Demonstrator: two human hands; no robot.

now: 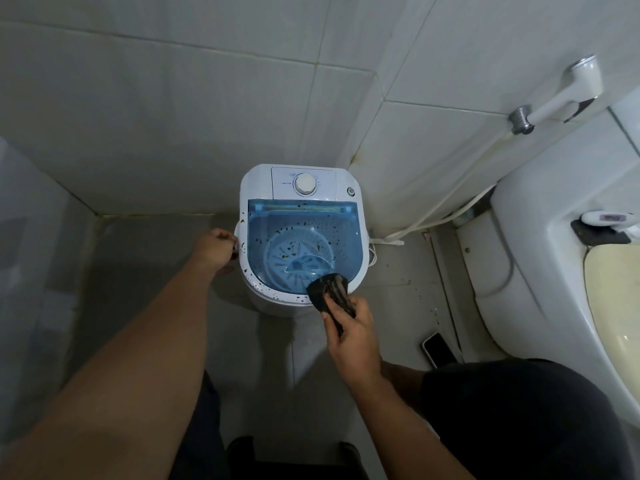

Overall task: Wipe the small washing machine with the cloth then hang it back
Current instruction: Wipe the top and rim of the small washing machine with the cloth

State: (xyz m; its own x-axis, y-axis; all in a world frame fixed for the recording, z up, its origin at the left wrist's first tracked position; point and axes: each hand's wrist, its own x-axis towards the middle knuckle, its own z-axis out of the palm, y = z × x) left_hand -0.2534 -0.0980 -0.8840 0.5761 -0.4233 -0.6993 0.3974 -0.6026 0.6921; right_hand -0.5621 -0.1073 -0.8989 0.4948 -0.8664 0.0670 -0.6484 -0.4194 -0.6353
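The small white washing machine (256, 183) stands on the tiled floor against the wall, with a round dial on top and a clear blue lid (301, 244) speckled with dark spots. My left hand (216, 251) grips the machine's left side handle. My right hand (349, 334) holds a dark cloth (329, 292), whose free end rests on the lid's near right rim.
A toilet (540, 258) stands at the right, with a white hose (450, 209) running from a wall sprayer (561, 95) down behind the machine. A phone (438, 348) lies on the floor beside the toilet. Tiled walls close in behind and to the left.
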